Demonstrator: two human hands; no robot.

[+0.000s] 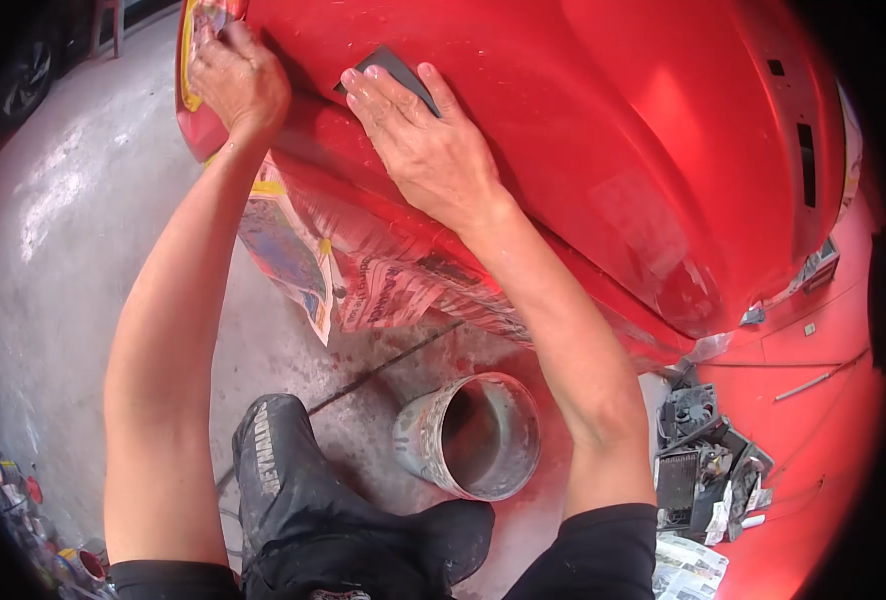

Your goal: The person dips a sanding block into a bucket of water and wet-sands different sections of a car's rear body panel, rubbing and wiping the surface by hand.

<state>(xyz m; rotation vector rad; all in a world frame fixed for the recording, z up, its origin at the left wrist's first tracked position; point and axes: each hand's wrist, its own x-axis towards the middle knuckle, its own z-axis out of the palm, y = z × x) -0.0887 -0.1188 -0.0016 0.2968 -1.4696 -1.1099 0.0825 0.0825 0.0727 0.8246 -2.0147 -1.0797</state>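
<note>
My right hand (425,150) lies flat on the red car panel (523,130), its fingers stretched over a dark grey sheet of sandpaper (391,72) and pressing it to the surface. At the upper left, my left hand (240,85) rests by the panel's corner, beside a patch masked with newspaper and yellow tape (191,60). Its fingers are bent and blurred at the tips, so whether they hold anything cannot be made out. Water drops and pale wet streaks dot the paint around both hands.
Below the panel hangs taped newspaper (393,285). A stained bucket (418,440) stands on the wet floor by my knees. Car parts (688,470) with a fan lie at the right, near a newspaper sheet (690,568). A car wheel (31,78) shows at the far left.
</note>
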